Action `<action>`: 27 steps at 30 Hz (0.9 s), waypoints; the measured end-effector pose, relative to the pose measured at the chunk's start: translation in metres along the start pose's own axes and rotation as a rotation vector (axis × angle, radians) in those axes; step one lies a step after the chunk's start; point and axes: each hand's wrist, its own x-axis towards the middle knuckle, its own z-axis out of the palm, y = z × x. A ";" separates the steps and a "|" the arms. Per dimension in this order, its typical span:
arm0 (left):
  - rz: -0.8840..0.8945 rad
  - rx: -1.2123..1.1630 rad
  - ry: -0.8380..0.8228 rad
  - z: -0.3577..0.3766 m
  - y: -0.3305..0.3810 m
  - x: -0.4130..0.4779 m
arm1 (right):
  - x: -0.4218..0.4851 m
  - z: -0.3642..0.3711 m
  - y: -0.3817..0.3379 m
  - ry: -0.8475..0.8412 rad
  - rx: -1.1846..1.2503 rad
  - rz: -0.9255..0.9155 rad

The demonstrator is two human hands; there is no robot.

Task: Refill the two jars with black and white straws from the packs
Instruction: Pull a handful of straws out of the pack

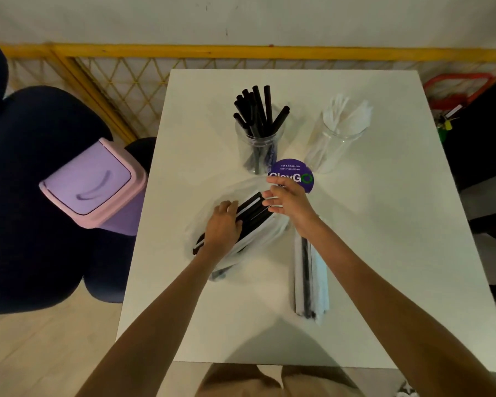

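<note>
**Left grip:** left hand [224,224], fingers curled over the held pack [255,209], pinning it to the table [370,253] just below-left of the purple sticker [291,171].

**Right grip:** right hand [288,200], fingers straight and apart at the pack's upper end, covering the sticker's lower edge. Contact with the film cannot be told.

**Held pack:** black and white straws mixed in clear film. Judged light; straws stiff singly, slippery in a bundle; film limp. Best taken as a small bunch at mid-length.

**Second pack** [309,282]**:** well below the sticker, top crossed by the right forearm.

**Black-straw jar** [259,144]**:** just above-left of the sticker, partly filled.

**White-straw jar** [337,138]**:** above-right of the sticker; contents pale, count unreadable.

**Hidden:** the held pack's opening, under the hands.
</note>
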 end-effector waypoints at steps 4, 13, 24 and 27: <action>-0.022 0.063 -0.043 0.003 -0.004 0.006 | 0.002 0.000 -0.001 0.002 0.002 0.003; 0.147 0.201 0.032 0.013 -0.002 -0.013 | -0.001 -0.004 0.006 0.004 0.057 0.020; 0.106 0.190 -0.040 0.025 0.010 -0.017 | -0.003 -0.007 0.008 0.004 0.074 0.019; 0.077 0.177 -0.082 0.027 0.012 -0.015 | -0.005 -0.009 0.008 0.010 0.080 0.019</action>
